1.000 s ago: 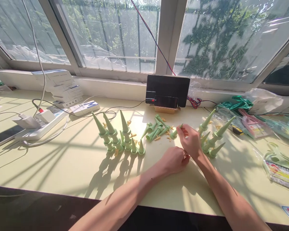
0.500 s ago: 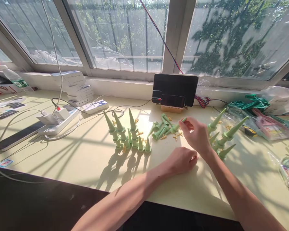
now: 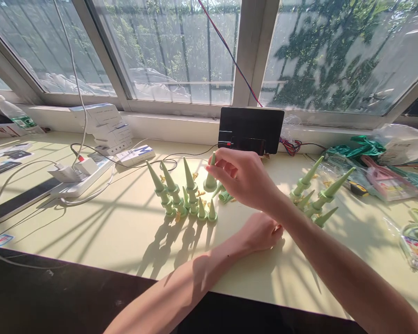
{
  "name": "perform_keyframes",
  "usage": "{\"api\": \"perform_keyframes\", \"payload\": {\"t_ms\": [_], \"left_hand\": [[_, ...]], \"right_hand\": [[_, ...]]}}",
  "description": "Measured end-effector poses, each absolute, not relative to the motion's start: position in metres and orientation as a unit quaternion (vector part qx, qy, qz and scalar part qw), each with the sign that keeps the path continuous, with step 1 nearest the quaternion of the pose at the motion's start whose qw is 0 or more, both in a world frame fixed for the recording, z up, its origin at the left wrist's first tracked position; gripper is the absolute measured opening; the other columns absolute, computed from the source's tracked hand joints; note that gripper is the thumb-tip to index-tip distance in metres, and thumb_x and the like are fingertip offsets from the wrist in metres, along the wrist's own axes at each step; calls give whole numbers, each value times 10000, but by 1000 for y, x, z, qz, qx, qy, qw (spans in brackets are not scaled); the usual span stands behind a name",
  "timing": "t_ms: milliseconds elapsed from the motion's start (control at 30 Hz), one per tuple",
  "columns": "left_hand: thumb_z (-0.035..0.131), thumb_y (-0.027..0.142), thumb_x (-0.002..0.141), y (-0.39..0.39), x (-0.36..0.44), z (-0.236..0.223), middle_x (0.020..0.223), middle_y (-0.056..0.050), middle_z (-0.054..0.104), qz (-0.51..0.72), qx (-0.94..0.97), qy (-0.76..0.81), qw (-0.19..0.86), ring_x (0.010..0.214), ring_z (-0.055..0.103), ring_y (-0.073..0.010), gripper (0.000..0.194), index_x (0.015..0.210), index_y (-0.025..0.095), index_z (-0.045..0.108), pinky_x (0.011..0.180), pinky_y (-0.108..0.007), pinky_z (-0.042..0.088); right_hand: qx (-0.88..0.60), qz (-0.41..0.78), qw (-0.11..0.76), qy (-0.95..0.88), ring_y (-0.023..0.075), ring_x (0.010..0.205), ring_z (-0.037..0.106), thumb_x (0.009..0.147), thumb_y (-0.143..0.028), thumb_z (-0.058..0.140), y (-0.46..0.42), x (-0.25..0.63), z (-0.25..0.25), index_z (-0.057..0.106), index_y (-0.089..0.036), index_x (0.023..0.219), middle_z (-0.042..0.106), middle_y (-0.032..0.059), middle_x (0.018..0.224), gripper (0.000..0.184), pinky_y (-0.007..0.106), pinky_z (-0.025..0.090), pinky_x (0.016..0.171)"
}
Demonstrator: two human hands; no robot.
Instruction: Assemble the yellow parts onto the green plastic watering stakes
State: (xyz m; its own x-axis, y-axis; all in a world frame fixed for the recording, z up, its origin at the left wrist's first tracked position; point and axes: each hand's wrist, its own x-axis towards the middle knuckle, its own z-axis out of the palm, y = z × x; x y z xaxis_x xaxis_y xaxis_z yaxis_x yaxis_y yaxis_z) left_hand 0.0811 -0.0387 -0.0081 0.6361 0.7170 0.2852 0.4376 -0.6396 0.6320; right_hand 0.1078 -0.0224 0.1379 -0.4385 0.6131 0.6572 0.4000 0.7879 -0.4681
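Note:
Between thumb and fingers, my right hand [image 3: 247, 178] pinches a green plastic watering spike [image 3: 209, 182], point up, above the table. Just left of it stands a group of green spikes [image 3: 191, 190] in upright stacks, with a few single ones in front. My left hand [image 3: 261, 231] rests on the table below my right forearm, its fingers curled closed; what they hold, if anything, is hidden. A pile of loose spikes [image 3: 225, 196] is mostly covered by my right hand. Right of my right wrist, another group of stacked spikes [image 3: 325, 197] leans to the right.
Small yellow pieces [image 3: 195, 176] lie among the spikes. A dark tablet [image 3: 251, 123] stands at the back by the window. To the left are a power strip [image 3: 87, 178] with cables and stacked white boxes [image 3: 106, 127]. Plastic bags [image 3: 383, 176] lie at the right.
My right hand has lifted a spike from beside the pile and carried it left toward the left group. My left hand stays on the table. The view has shifted slightly.

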Motion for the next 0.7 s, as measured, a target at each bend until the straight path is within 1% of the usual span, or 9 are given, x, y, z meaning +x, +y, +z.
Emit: {"api": "perform_keyframes", "payload": {"t_ms": [67, 167, 300, 400, 600, 700], "left_hand": [[491, 169, 854, -39, 80, -5, 794, -31, 540, 277, 875, 308, 252, 746, 437, -161, 84, 772, 186, 499, 622, -307, 291], [466, 179, 844, -39, 78, -4, 746, -11, 431, 271, 872, 313, 261, 715, 356, -143, 153, 725, 192, 371, 601, -308, 240], [476, 190, 817, -40, 78, -7, 733, -4, 358, 252, 870, 321, 277, 705, 318, -138, 246, 711, 194, 254, 578, -304, 233], [475, 205, 831, -42, 78, -8, 731, -10, 343, 243, 868, 328, 283, 694, 321, -140, 247, 701, 198, 265, 556, -302, 249], [523, 214, 882, -47, 77, 3, 683, -23, 403, 205, 851, 363, 321, 657, 391, -141, 242, 670, 196, 408, 561, -305, 311], [520, 203, 877, -47, 76, 7, 675, -20, 416, 193, 854, 357, 325, 639, 376, -130, 263, 652, 188, 385, 559, -302, 309]], "right_hand": [[-284, 130, 414, -855, 88, 573, 504, 971, -279, 549, -19, 100, 132, 531, -173, 741, 578, -22, 667, 254, 213, 344, 589], [-289, 131, 390, -864, 82, 556, 446, 962, -247, 559, -15, 92, 125, 506, -173, 716, 545, -32, 649, 262, 221, 306, 584], [-305, 142, 370, -866, 84, 547, 400, 953, -247, 571, -14, 87, 121, 490, -177, 693, 518, -39, 630, 281, 230, 277, 579], [-306, 146, 363, -868, 89, 553, 402, 953, -240, 573, -13, 84, 119, 487, -177, 694, 505, -39, 621, 280, 232, 266, 574], [-303, 163, 344, -874, 95, 571, 424, 958, -215, 571, -11, 80, 112, 487, -174, 698, 506, -30, 629, 276, 234, 278, 582], [-306, 172, 333, -875, 94, 561, 425, 955, -213, 580, -10, 79, 107, 494, -172, 699, 494, -36, 606, 273, 235, 283, 579]]}}
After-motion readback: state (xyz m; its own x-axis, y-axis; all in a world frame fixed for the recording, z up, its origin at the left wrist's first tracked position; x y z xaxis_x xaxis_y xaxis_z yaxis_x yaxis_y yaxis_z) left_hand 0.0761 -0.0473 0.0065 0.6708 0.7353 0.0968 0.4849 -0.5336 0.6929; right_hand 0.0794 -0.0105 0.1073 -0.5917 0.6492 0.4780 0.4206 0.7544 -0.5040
